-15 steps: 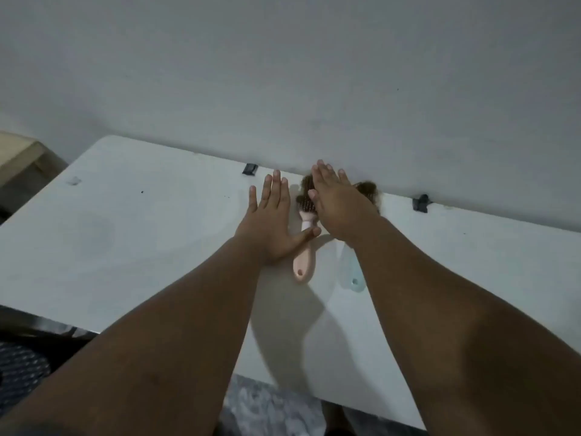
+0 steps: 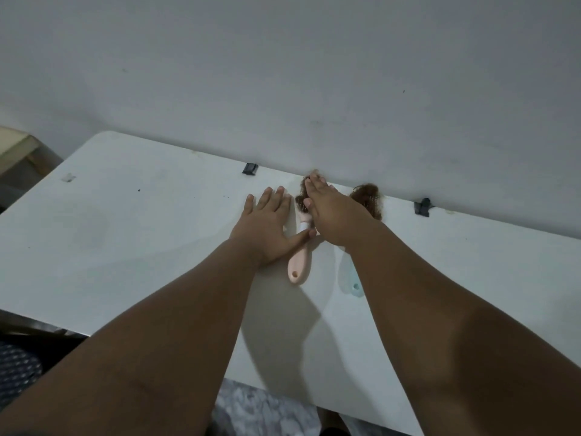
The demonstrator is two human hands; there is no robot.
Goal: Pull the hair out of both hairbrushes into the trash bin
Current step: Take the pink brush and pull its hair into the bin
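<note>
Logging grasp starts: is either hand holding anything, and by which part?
Nothing gripped: left hand lies flat, thumb touching the pink hairbrush at its neck; right hand rests straight-fingered over its head.

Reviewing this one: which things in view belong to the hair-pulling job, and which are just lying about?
Job: pink hairbrush, blue hairbrush, brown hair, left hand, right hand. Bin not in view.
Lying about: left black clip, right black clip, wooden furniture.
</note>
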